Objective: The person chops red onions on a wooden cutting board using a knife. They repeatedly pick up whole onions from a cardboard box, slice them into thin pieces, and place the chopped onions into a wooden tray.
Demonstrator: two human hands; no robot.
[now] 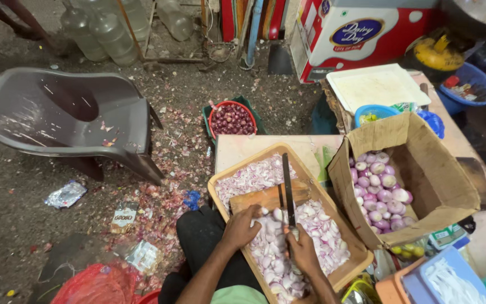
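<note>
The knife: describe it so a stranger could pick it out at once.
Find the long wooden tray heaped with chopped onion. On the small wooden board inside it lies the knife, its handle in the right hand. It is the only long, dark, narrow blade there.

Tray (pixel 220 181) left — onion box (pixel 423 169) right.

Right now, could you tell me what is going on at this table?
A person is chopping onions in a wooden tray. The right hand grips a long knife, whose blade lies over a small cutting board in the tray. The left hand rests on the chopped onion pieces beside the board. To the right, a cardboard box holds peeled whole onions. On the ground beyond the tray, a red basket holds unpeeled ones, and skins litter the ground.
</note>
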